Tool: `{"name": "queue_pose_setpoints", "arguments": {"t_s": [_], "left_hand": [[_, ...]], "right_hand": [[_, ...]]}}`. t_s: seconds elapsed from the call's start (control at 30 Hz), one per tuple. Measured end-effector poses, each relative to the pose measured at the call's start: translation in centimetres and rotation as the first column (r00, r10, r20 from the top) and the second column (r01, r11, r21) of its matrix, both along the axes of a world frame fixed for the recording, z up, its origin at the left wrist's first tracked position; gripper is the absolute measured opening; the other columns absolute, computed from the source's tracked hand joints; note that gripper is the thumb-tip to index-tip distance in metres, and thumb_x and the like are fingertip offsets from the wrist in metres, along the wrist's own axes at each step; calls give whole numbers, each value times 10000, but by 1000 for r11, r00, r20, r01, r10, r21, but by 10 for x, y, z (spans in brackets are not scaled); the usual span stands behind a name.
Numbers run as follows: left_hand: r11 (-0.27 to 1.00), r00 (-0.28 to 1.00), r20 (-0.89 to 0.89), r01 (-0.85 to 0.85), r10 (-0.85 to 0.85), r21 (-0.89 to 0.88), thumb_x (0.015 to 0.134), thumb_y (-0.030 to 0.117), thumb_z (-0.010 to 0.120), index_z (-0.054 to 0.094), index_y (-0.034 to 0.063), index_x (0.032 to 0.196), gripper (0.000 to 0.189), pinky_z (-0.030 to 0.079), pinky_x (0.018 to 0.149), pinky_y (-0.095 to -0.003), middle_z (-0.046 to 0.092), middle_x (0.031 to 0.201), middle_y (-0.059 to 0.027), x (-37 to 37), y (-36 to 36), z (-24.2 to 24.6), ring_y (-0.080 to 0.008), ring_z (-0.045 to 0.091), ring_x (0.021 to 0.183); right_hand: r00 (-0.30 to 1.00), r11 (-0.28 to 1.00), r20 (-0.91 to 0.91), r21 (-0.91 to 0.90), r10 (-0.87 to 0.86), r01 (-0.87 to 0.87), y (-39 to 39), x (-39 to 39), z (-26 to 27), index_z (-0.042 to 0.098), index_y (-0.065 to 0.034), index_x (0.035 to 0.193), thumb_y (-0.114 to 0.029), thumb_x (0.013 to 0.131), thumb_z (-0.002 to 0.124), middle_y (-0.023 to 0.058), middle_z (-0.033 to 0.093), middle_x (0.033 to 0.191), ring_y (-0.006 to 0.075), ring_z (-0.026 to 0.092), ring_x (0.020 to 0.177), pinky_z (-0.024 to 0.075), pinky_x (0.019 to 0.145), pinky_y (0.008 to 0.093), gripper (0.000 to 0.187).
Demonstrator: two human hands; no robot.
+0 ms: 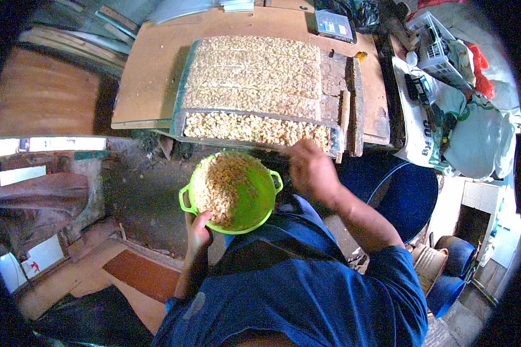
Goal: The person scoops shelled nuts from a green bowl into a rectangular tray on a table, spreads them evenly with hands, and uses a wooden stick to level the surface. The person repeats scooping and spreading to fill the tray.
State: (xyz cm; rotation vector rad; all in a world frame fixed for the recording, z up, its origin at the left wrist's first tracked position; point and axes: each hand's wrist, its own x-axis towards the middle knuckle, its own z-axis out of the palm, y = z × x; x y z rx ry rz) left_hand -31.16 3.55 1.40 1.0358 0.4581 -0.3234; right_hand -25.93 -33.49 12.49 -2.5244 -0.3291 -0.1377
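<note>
My left hand [199,230] grips the lower left rim of a lime-green plastic bowl [258,195] with two loop handles, its thumb over the edge. Small pale-tan pieces [217,191], perhaps nut kernels, are heaped toward the bowl's left side. My right hand [310,171] is blurred, at the front right of a shallow wooden tray [335,139]; whether its fingers hold anything cannot be told. Similar pieces [243,126] fill the tray's uncovered front strip. Behind that strip, clear panels [252,73] seem to lie over more of them.
The tray stands on a tan wooden board [152,78]. Loose wood strips [356,108] lie along its right side, and a flat printed case [334,26] sits behind. To the right are a dark-blue barrel [403,199], white sacks [477,134] and a white plastic crate [436,43].
</note>
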Motion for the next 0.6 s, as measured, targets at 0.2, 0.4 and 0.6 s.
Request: {"name": "queue_pose_setpoints", "arguments": {"t_s": [0.2, 0.4, 0.6], "left_hand": [[998, 987, -154, 44, -37, 41, 784, -2, 633, 317, 52, 1586, 864, 478, 1101, -442, 543, 1471, -161, -3, 7, -21, -315, 579, 1308], [996, 996, -51, 74, -72, 53, 771, -24, 610, 308, 64, 1597, 884, 465, 1109, -438, 538, 1475, -160, -8, 9, -23, -312, 574, 1311], [996, 987, -140, 88, -83, 30, 773, -34, 589, 307, 83, 1604, 886, 453, 1120, -443, 534, 1487, -151, -10, 19, -37, -307, 567, 1324]], "right_hand": [[766, 913, -551, -20, 331, -408, 101, -5, -35, 578, -121, 1415, -277, 903, 657, 162, 589, 1408, 397, 588, 1272, 489, 1100, 482, 541], [740, 866, -533, -25, 411, -499, 118, -10, -45, 496, -67, 1465, -287, 969, 596, 249, 648, 1276, 430, 667, 1153, 583, 926, 509, 551], [793, 826, -254, 287, 554, -485, 109, -21, -69, 654, -74, 1255, -197, 979, 537, 204, 703, 1145, 409, 720, 1025, 612, 844, 508, 324]]}}
